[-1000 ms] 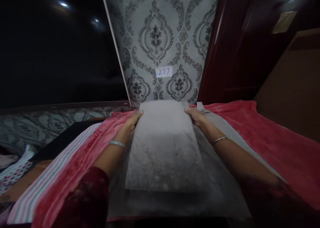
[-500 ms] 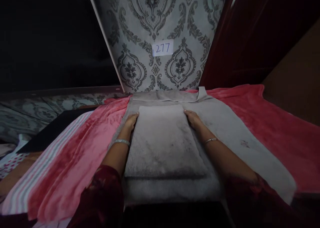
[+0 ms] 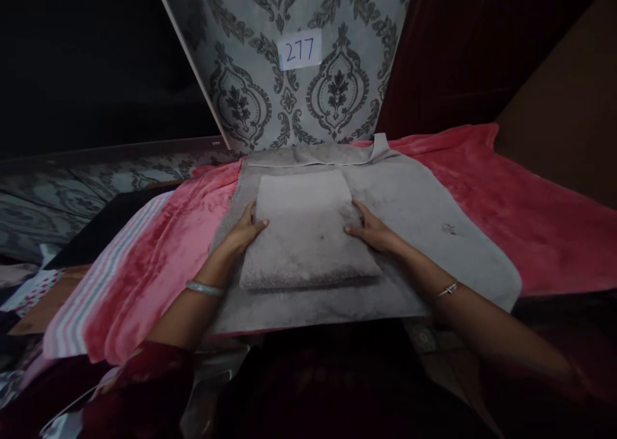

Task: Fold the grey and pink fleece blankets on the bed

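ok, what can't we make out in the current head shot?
All head view:
- Folded gray plush fabric: underside hidden by its own top layer.
- Left hand and right hand: some fingers hidden by the hands themselves, so grip or light touch is unclear.
- Dark mark on the gray cloth: too small to identify.
- Black screen: cut off by the left and top edges.
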`<state>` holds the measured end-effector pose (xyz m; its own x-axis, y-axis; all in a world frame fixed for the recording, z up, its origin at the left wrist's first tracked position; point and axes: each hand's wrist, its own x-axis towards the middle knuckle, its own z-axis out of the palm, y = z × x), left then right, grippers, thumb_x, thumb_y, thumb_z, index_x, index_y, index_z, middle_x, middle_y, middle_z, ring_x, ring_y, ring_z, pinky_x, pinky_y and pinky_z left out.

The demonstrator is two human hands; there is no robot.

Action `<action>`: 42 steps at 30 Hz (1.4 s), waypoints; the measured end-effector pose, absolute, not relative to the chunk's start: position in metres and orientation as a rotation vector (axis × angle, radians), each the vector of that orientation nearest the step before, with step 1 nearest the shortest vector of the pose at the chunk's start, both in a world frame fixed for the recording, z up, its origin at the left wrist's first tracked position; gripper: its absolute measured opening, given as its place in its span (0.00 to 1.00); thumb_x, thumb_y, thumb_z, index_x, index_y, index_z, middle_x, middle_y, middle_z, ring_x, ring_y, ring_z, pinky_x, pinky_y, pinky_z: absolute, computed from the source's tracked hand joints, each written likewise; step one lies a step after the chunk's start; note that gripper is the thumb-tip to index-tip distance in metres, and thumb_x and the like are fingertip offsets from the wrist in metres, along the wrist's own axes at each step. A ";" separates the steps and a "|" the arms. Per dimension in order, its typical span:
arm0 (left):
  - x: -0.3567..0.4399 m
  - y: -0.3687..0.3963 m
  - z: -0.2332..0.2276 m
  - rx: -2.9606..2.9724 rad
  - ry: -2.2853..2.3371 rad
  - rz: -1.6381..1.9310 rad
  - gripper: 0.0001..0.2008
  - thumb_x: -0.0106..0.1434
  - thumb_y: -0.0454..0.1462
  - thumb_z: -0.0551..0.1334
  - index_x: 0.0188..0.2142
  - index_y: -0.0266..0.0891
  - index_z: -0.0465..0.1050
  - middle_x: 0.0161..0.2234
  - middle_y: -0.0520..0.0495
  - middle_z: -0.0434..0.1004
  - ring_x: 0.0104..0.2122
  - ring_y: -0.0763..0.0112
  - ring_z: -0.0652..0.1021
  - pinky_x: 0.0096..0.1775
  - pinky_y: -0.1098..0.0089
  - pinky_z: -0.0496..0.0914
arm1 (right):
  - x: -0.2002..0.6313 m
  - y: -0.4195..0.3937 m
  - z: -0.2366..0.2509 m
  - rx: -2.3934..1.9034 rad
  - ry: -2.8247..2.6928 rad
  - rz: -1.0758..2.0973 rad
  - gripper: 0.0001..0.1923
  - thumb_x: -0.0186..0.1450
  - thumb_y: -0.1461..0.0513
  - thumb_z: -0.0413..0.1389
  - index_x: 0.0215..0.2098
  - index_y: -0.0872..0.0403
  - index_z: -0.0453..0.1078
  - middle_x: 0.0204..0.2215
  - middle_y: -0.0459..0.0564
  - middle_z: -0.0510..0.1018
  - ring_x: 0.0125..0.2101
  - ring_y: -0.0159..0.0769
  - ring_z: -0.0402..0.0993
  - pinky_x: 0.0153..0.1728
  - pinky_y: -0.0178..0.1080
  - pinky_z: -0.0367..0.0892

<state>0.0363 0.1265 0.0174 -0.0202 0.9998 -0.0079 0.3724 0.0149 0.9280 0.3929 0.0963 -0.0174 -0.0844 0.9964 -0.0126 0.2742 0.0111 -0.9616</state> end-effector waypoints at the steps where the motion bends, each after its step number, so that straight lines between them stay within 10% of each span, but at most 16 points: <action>1: 0.041 0.123 0.017 1.536 1.553 1.006 0.44 0.54 0.37 0.70 0.68 0.37 0.57 0.66 0.36 0.63 0.66 0.52 0.64 0.67 0.55 0.57 | 0.392 0.096 -0.021 -1.400 -1.497 1.063 0.55 0.51 0.56 0.68 0.71 0.55 0.50 0.65 0.58 0.64 0.63 0.51 0.62 0.65 0.53 0.55; 10: 0.054 0.102 0.041 1.743 1.820 0.898 0.36 0.62 0.39 0.62 0.67 0.30 0.57 0.63 0.28 0.65 0.63 0.47 0.68 0.64 0.49 0.63 | 0.397 0.059 -0.015 -1.290 -1.297 1.328 0.46 0.62 0.47 0.59 0.72 0.54 0.50 0.59 0.59 0.73 0.55 0.49 0.73 0.58 0.55 0.67; 15: 0.094 0.036 0.047 2.620 1.354 0.693 0.33 0.65 0.47 0.62 0.66 0.38 0.60 0.66 0.33 0.61 0.66 0.49 0.63 0.66 0.48 0.58 | 0.408 -0.001 -0.016 -1.209 -1.569 1.064 0.41 0.65 0.47 0.56 0.71 0.52 0.53 0.68 0.58 0.60 0.64 0.49 0.62 0.64 0.53 0.58; 20: 0.137 0.010 0.047 2.758 1.038 0.302 0.39 0.65 0.52 0.62 0.70 0.46 0.53 0.72 0.39 0.49 0.71 0.50 0.52 0.69 0.44 0.47 | 0.393 -0.026 -0.023 -1.257 -1.829 0.543 0.44 0.62 0.61 0.58 0.73 0.48 0.47 0.71 0.55 0.52 0.70 0.47 0.49 0.67 0.54 0.53; 30: 0.148 0.043 0.020 2.673 1.304 0.198 0.35 0.69 0.53 0.56 0.71 0.47 0.52 0.73 0.40 0.44 0.72 0.45 0.46 0.66 0.33 0.42 | 0.369 -0.016 -0.040 -1.509 -1.868 0.091 0.51 0.51 0.77 0.48 0.70 0.42 0.58 0.65 0.49 0.65 0.59 0.47 0.66 0.59 0.52 0.67; 42: 0.139 0.058 0.044 2.576 1.163 0.109 0.29 0.71 0.49 0.51 0.68 0.44 0.60 0.71 0.40 0.52 0.70 0.52 0.54 0.67 0.43 0.51 | 0.391 -0.030 0.009 -1.227 -2.209 0.191 0.32 0.67 0.63 0.53 0.69 0.53 0.59 0.68 0.58 0.60 0.67 0.47 0.56 0.66 0.58 0.54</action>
<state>0.1387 0.0582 0.0442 0.6674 0.7424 -0.0584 0.7187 -0.6216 0.3115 0.3910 -0.0298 0.0094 -0.3939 0.8116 0.4315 0.7256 0.5627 -0.3960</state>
